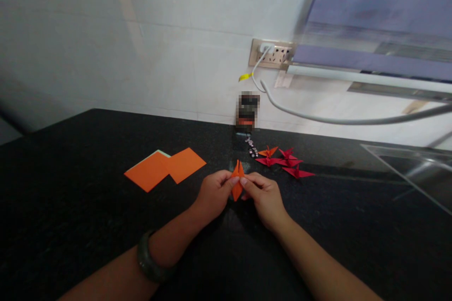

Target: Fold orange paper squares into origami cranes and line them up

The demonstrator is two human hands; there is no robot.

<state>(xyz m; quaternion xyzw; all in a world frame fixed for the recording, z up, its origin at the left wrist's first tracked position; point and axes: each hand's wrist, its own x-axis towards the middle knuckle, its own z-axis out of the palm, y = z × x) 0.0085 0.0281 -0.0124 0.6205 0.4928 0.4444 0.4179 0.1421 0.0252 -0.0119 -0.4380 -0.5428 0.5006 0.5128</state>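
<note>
An orange origami paper [238, 190], folded into a narrow diamond with two points at its far end, is held just over the dark counter. My left hand [214, 194] pinches its left side, thumb on top. From the right, my right hand [265, 197] grips the other side with thumb and fingers. The fingers beneath the paper are partly hidden. Beyond my right hand lie several folded red paper cranes [296, 172] and one orange paper crane [268, 152]. To the left, flat orange paper squares [150, 171] overlap, with a pale green edge showing beneath.
A phone-like object [247, 112], blurred out, leans on the wall with a beaded strap [251, 146] before it. A white cable [318, 120] runs from the wall socket [271, 54] to the right. A metal sink edge [402, 176] borders the counter [88, 225] at right.
</note>
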